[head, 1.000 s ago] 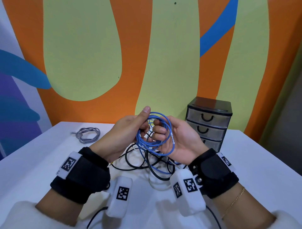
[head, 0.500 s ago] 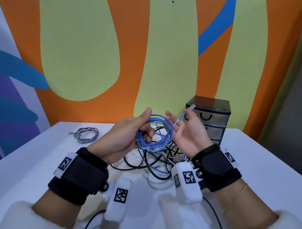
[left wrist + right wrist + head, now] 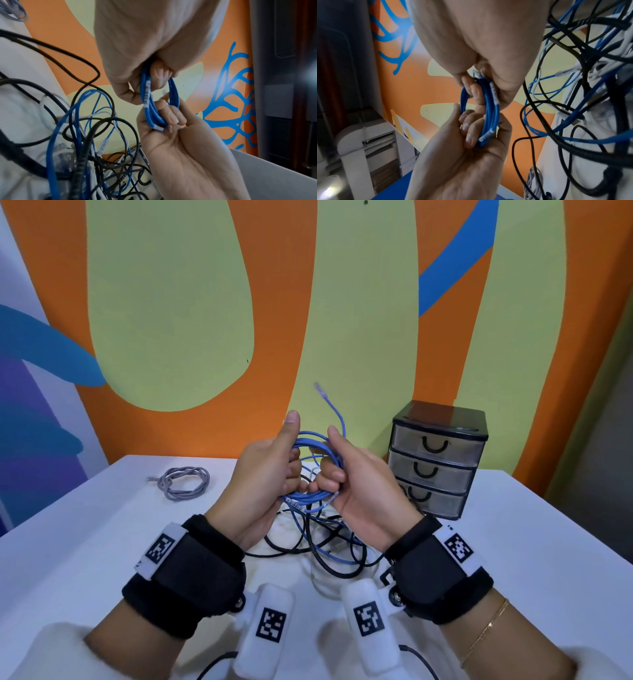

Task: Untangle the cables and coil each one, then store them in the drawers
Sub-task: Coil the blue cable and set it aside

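Coiling step, blue cable (image 3: 320, 470). The coil is held up in the air between both hands, above the tangle (image 3: 318, 539) of black, white and blue cables lying on the surface (image 3: 102, 525).

Risks from here, as I judge them:
- Free end (image 3: 329, 402) with its clear plug sticks up above my right thumb, not yet tucked. If I let go without wrapping it, the loops will likely spring apart.
- Blue strands also run through the tangle below. I cannot tell whether any of them belongs to the cable I hold; if one does, lifting away would drag the heap with it.
- Loops are thin and slippery-looking; loosening one hand to re-grip could let a turn slide off.

Hands:
- Left hand (image 3: 263, 474): fingers curled round the left side of the coil, thumb raised straight up beside it. Closed on the bundle.
- Right hand (image 3: 356, 484): fingers curled through the coil's opening from the right, thumb pressed along the top of the loops where the free end leaves. Also closed on the bundle. Wrist views confirm both sets of fingers hooked inside the ring.

Elsewhere: grey cable (image 3: 183, 482), already coiled, lies on the surface well to the left. Drawer unit (image 3: 438, 460) stands at the right rear, all three drawers closed. Nothing stored yet that I can see.
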